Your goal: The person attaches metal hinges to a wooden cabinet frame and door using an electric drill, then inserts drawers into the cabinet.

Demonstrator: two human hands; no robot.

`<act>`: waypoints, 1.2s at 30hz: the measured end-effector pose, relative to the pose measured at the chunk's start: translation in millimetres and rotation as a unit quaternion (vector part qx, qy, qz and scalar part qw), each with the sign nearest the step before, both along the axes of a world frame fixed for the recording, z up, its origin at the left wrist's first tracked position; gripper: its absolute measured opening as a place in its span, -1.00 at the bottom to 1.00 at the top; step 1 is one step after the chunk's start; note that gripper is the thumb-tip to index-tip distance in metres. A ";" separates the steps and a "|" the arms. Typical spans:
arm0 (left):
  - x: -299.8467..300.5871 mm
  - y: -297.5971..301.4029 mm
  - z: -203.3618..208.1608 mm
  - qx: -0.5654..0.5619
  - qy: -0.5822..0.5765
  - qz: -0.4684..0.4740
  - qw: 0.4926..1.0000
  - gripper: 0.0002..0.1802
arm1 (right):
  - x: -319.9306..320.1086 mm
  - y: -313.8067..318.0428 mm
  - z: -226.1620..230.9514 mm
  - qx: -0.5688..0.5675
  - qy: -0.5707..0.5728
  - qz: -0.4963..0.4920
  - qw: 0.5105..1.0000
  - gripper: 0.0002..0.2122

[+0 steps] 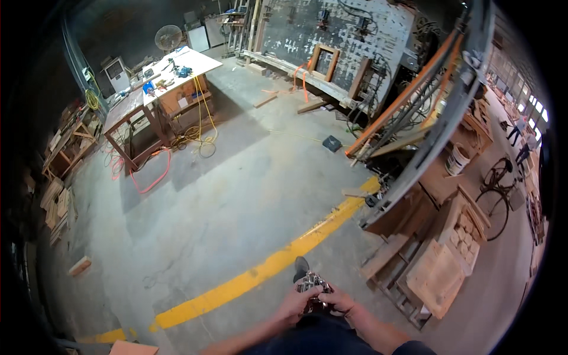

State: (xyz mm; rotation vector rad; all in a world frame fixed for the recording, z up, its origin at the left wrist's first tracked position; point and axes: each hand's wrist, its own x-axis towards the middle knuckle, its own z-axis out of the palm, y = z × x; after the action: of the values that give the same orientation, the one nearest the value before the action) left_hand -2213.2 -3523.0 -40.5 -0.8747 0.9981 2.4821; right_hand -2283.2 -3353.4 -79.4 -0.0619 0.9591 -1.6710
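Close to my body, at the bottom of the head view, my left hand [296, 303] and my right hand [338, 299] are closed around a cluster of shiny metal pieces [312, 281]. Its kind is too small and cluttered to make out. The left hand grips its left side; the right hand's fingers lie over its right and near side. Just beyond the metal cluster shows the dark toe of my shoe [302, 264] on the concrete floor.
A yellow floor line [260, 273] crosses in front of me. At far left stands a workbench [204, 61] with tools, yellow cords and an orange hose. A large metal panel [284, 35] leans at the back. Right are a wooden crate [441, 278], a bucket [457, 160] and a bicycle [494, 195].
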 end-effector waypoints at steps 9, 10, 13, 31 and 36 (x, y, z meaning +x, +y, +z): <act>-254.5 -205.4 23.5 0.011 0.002 0.148 0.989 -0.69 | -313.7 -239.7 57.1 -0.004 0.130 0.157 0.979 -0.17; -283.4 -226.6 25.9 0.015 0.003 0.152 0.988 -0.69 | -345.8 -266.3 57.8 0.000 0.131 0.161 0.978 -0.17; -371.0 -294.0 15.0 0.030 -0.006 0.199 0.980 -0.63 | -438.1 -340.9 42.5 -0.018 0.136 0.190 0.972 -0.16; -983.8 -679.2 -2.0 0.030 -0.008 -0.011 0.999 -0.58 | -989.5 -675.4 -23.8 -0.103 -0.076 0.003 0.992 -0.19; -1156.1 -796.4 -16.5 0.028 0.001 0.011 1.000 -0.42 | -1180.5 -791.3 -91.6 -0.184 -0.196 0.057 0.961 -0.23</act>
State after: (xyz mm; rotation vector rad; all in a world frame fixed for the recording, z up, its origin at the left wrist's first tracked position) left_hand -3369.3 -4319.4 -57.0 -0.8716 0.9200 2.5170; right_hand -3463.7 -4144.7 -171.0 -0.0321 0.3347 -1.6549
